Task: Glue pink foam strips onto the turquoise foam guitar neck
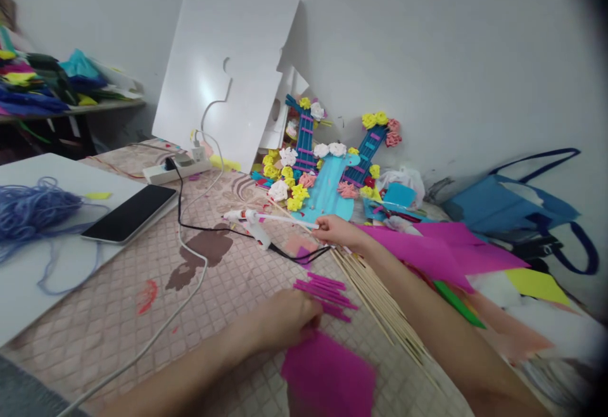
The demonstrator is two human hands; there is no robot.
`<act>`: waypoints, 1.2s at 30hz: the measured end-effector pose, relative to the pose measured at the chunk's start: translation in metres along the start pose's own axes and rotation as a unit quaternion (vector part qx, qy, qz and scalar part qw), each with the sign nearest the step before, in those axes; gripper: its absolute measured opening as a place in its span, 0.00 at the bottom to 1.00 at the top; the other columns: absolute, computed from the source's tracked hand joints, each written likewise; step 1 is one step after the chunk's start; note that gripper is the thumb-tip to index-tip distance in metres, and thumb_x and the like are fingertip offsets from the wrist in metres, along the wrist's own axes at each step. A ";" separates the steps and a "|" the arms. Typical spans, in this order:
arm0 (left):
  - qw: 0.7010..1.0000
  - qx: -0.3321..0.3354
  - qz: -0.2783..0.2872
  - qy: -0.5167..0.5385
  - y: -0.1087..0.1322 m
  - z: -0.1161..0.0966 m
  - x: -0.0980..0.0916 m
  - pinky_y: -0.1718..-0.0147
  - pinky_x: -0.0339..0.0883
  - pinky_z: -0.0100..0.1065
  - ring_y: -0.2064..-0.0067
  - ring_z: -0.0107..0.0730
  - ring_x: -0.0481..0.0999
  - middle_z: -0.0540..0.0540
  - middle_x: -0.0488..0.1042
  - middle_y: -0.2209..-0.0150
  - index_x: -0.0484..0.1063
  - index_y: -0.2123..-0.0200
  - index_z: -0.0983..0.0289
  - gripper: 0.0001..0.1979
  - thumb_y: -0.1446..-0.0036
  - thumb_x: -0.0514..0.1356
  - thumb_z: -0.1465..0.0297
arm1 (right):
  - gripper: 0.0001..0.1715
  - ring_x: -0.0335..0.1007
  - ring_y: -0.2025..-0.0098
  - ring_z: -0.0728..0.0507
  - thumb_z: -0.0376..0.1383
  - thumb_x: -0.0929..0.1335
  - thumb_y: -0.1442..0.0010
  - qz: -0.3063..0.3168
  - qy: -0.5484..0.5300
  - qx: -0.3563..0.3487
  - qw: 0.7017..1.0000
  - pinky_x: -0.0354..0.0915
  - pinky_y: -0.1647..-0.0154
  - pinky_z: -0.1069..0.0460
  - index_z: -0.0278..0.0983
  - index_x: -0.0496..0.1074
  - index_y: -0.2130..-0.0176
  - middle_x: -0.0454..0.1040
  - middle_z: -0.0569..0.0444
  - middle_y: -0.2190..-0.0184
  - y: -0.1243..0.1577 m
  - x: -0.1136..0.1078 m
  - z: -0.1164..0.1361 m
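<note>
My right hand (339, 233) is closed in a pinch on the end of a white glue stick (287, 218), which runs into the back of a white glue gun (254, 227) lying on the table. Closer to me, my left hand (294, 315) is closed, its fingertips at the upper edge of a magenta paper piece (330, 376) that is slightly blurred. Beside those fingers lie several rolled magenta paper sticks (327, 293). A bundle of thin wooden skewers (380, 306) stretches under my right forearm.
Against the wall stands a blue craft piece (327, 189) with paper flowers. At left are a phone (130, 214), purple yarn (35, 211) and a power strip (175, 168); a white cable (190, 255) crosses the table. Magenta sheets (427, 252) and a blue bag (513, 208) lie right.
</note>
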State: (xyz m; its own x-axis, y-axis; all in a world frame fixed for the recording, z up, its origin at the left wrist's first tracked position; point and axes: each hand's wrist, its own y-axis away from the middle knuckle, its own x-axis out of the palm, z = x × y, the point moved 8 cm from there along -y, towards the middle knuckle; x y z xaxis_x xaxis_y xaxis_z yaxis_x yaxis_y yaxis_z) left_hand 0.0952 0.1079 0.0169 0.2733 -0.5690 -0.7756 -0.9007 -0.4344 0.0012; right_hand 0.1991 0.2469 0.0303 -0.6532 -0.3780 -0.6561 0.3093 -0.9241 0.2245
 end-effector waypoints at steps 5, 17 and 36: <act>0.999 -0.006 -0.001 0.046 0.000 0.001 -0.002 0.73 0.58 0.30 0.70 0.32 0.71 0.53 0.75 0.70 0.73 0.70 0.63 0.06 0.53 0.57 0.77 | 0.17 0.48 0.88 0.57 0.46 0.69 0.49 0.022 -0.175 0.025 0.984 0.42 0.86 0.59 0.35 0.65 0.70 0.65 0.64 0.85 0.044 -0.002 -0.021; 0.885 -0.066 -0.225 0.402 -0.019 0.013 -0.024 0.75 0.56 0.27 0.73 0.24 0.64 0.51 0.71 0.71 0.72 0.59 0.67 0.17 0.46 0.60 0.61 | 0.15 0.45 0.87 0.58 0.42 0.71 0.47 -0.004 -0.484 0.055 0.873 0.40 0.87 0.59 0.36 0.63 0.68 0.64 0.64 0.83 0.154 0.060 -0.026; 0.882 -0.036 -0.009 0.471 -0.042 -0.020 0.015 0.79 0.52 0.26 0.79 0.20 0.59 0.46 0.64 0.80 0.71 0.72 0.68 0.18 0.48 0.62 0.56 | 0.17 0.47 0.86 0.56 0.48 0.70 0.47 -0.196 -0.492 0.016 0.848 0.40 0.86 0.56 0.37 0.68 0.68 0.63 0.62 0.82 0.172 0.059 -0.029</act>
State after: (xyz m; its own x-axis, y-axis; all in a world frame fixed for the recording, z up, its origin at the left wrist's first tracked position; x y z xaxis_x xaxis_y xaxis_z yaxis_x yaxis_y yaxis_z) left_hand 0.1445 0.1034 0.0177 0.4768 -0.8742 0.0915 -0.8790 -0.4731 0.0604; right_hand 0.2336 0.0669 0.0096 -0.9669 0.1086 0.2307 -0.0731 -0.9849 0.1572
